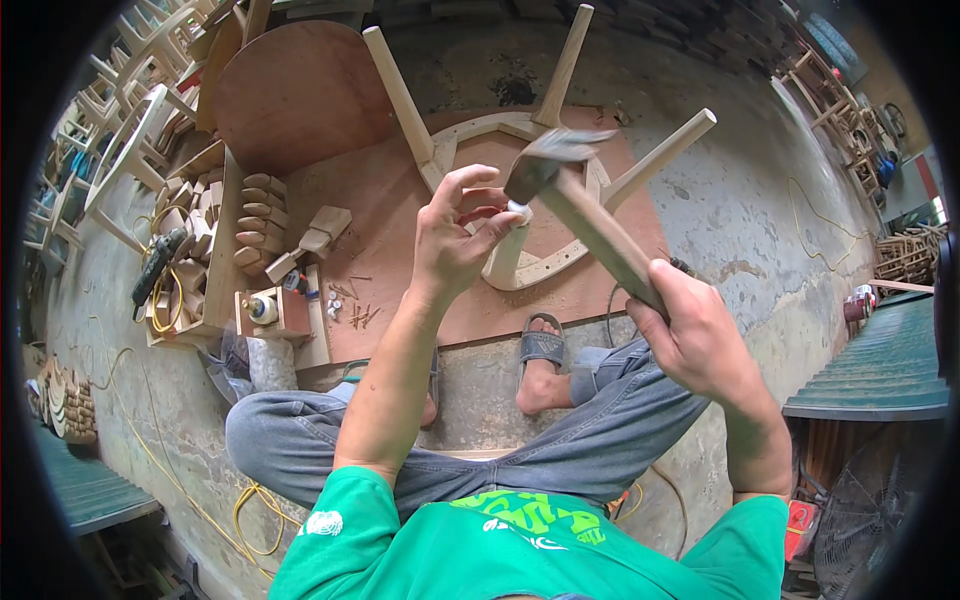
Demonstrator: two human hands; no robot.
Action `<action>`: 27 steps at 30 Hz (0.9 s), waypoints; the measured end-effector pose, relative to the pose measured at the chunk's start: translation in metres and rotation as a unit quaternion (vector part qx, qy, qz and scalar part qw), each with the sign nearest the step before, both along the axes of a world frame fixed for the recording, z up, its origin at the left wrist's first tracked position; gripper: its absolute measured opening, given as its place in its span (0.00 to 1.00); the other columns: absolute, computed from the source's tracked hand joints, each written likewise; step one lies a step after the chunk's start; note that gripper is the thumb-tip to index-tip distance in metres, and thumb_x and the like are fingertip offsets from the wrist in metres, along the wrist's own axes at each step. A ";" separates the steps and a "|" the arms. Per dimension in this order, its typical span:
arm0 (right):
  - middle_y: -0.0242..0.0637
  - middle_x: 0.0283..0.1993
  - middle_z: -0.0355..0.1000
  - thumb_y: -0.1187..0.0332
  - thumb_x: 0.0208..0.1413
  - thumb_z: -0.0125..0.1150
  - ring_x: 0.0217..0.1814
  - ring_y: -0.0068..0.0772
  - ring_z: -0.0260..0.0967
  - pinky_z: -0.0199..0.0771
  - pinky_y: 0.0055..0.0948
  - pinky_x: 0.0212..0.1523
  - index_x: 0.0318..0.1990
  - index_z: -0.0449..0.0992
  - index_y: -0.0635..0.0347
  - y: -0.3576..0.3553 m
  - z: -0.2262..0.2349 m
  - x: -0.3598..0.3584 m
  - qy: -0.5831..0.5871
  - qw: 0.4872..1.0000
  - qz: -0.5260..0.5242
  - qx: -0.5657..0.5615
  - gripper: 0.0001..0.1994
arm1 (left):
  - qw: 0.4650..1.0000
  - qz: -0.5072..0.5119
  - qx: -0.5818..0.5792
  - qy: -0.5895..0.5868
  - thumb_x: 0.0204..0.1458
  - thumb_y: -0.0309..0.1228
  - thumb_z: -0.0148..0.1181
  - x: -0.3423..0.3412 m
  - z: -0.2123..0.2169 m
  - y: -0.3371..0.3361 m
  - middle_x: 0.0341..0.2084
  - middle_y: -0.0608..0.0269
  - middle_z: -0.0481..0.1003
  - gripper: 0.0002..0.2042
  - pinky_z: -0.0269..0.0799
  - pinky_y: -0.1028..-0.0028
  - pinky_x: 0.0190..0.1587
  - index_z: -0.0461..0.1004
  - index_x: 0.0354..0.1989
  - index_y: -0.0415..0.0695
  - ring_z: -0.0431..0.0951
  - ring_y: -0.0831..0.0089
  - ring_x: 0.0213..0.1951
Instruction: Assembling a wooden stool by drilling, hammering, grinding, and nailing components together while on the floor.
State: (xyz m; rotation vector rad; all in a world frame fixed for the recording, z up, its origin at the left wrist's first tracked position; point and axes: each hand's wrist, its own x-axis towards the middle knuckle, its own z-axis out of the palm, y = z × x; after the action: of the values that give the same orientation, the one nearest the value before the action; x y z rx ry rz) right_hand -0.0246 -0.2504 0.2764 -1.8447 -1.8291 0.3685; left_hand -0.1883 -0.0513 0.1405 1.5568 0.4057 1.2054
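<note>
A wooden stool or chair frame [545, 270] lies upside down, its several legs pointing up. On the tip of the nearest leg [507, 252] sits a small white cap [519, 211]. My left hand [455, 235] pinches at this cap with thumb and curled fingers, though the exact contact is partly hidden. My right hand [700, 335] grips the wooden handle of a hammer [610, 235]. The hammer's head, smeared by motion, is raised just above and beside the cap, close to my left fingers.
Beneath the frame lies a reddish-brown board [400, 260]. To the left are loose screws [362, 316], several white caps [333, 305], a small wooden box [272, 314] with a bottle, stacked wood blocks [262, 225] and a glue gun [160, 265]. A yellow cord [180, 485] trails across the floor.
</note>
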 end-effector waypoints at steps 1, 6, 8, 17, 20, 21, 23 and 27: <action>0.52 0.31 0.68 0.74 0.54 0.59 0.35 0.59 0.68 0.68 0.47 0.32 0.40 0.66 0.65 0.004 0.000 0.004 -0.020 0.999 0.014 -0.020 0.09 | 1.000 -0.011 -0.010 -0.006 0.48 0.22 0.69 0.000 -0.001 0.001 0.36 0.57 0.80 0.23 0.79 0.73 0.47 0.68 0.52 0.40 0.81 0.73 0.42; 0.52 0.31 0.68 0.73 0.55 0.58 0.35 0.60 0.68 0.67 0.47 0.32 0.39 0.65 0.65 0.007 0.002 0.001 -0.015 0.999 0.019 -0.024 0.09 | 1.000 -0.007 -0.014 0.002 0.48 0.22 0.69 -0.001 -0.003 0.001 0.35 0.58 0.79 0.23 0.78 0.73 0.48 0.67 0.53 0.40 0.81 0.72 0.42; 0.52 0.31 0.68 0.73 0.55 0.58 0.35 0.60 0.68 0.66 0.47 0.32 0.40 0.65 0.66 0.005 -0.002 0.003 -0.033 0.999 0.003 -0.043 0.10 | 1.000 -0.018 -0.014 -0.007 0.47 0.24 0.70 0.003 -0.004 0.002 0.35 0.60 0.79 0.25 0.78 0.72 0.47 0.67 0.53 0.40 0.81 0.72 0.40; 0.46 0.25 0.64 0.76 0.56 0.59 0.24 0.45 0.64 0.64 0.37 0.27 0.37 0.64 0.65 -0.002 0.010 0.001 0.023 0.999 -0.027 -0.023 0.08 | 0.984 0.120 -0.006 0.133 0.45 0.34 0.73 0.050 -0.060 -0.015 0.22 0.56 0.77 0.15 0.73 0.70 0.29 0.72 0.30 0.40 0.79 0.72 0.26; 0.39 0.23 0.63 0.74 0.60 0.57 0.24 0.31 0.65 0.63 0.32 0.25 0.38 0.64 0.64 -0.008 0.024 -0.009 0.096 0.993 -0.062 0.040 0.07 | 0.982 0.174 0.005 0.080 0.46 0.32 0.70 0.054 -0.065 -0.016 0.16 0.54 0.73 0.15 0.70 0.68 0.25 0.68 0.21 0.40 0.78 0.67 0.21; 0.33 0.25 0.64 0.73 0.62 0.55 0.25 0.21 0.63 0.62 0.27 0.24 0.38 0.65 0.63 -0.010 0.024 -0.015 0.168 0.977 -0.084 0.105 0.06 | 0.981 0.175 0.001 0.081 0.46 0.32 0.70 0.054 -0.064 -0.018 0.16 0.54 0.73 0.15 0.70 0.68 0.25 0.68 0.21 0.40 0.78 0.67 0.21; 0.32 0.29 0.66 0.72 0.63 0.54 0.26 0.21 0.64 0.62 0.26 0.23 0.37 0.65 0.63 -0.001 0.027 -0.035 0.263 0.922 -0.033 0.283 0.05 | 0.981 0.176 0.029 0.078 0.46 0.31 0.68 0.057 -0.062 -0.017 0.16 0.54 0.73 0.12 0.71 0.68 0.24 0.69 0.22 0.41 0.78 0.63 0.20; 0.46 0.29 0.67 0.71 0.60 0.57 0.25 0.46 0.68 0.66 0.35 0.26 0.40 0.63 0.64 -0.019 0.003 -0.013 -0.051 0.985 -0.053 0.155 0.09 | 0.983 0.172 0.017 0.066 0.46 0.31 0.68 0.061 -0.060 -0.017 0.17 0.53 0.73 0.12 0.71 0.68 0.25 0.70 0.23 0.41 0.78 0.62 0.21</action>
State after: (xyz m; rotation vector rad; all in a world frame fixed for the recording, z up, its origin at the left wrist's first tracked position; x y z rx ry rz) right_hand -0.0374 -0.2698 0.2789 -1.7580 -1.7318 -0.0493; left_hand -0.1275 -0.0684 0.0808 1.6449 0.7704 1.3788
